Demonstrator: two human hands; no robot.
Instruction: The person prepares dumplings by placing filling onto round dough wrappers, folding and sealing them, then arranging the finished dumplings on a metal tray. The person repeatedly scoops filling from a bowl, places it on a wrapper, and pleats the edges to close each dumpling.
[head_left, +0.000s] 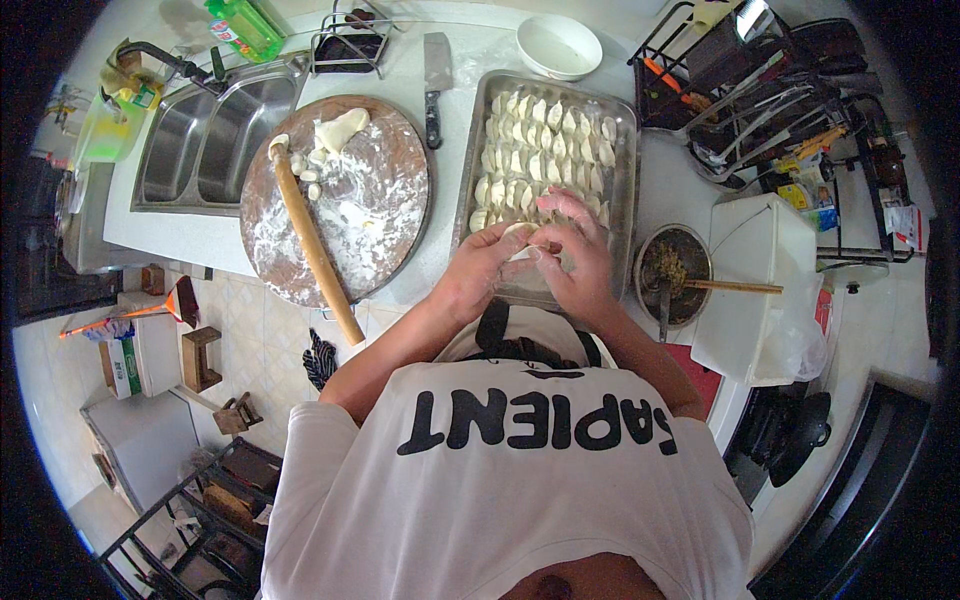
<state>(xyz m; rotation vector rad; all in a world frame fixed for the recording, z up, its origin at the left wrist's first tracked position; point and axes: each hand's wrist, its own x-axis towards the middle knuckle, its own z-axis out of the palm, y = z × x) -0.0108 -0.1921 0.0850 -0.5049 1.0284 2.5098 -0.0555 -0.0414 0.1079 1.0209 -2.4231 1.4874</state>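
Observation:
Over the near end of a metal tray, my left hand (480, 266) pinches one side of a folded dumpling (523, 227). The fingers of my right hand (577, 259) press on its other side, with some fingers raised. My fingers hide much of the dumpling, so its filling cannot be seen. Several rows of shaped dumplings (536, 142) lie on the tray (628, 161) beyond my hands. To the right of the tray is a metal bowl (706, 247) of chopped filling (666, 266), with a spoon (664, 311) and chopsticks (739, 286) in it.
At left, a floured round wooden board (375, 225) holds a rolling pin (311, 232), a dough lump (343, 131) and small dough pieces (311, 176). A cleaver (438, 67) lies between board and tray. A white bowl (559, 46) stands behind the tray, a double sink (244, 135) farther left.

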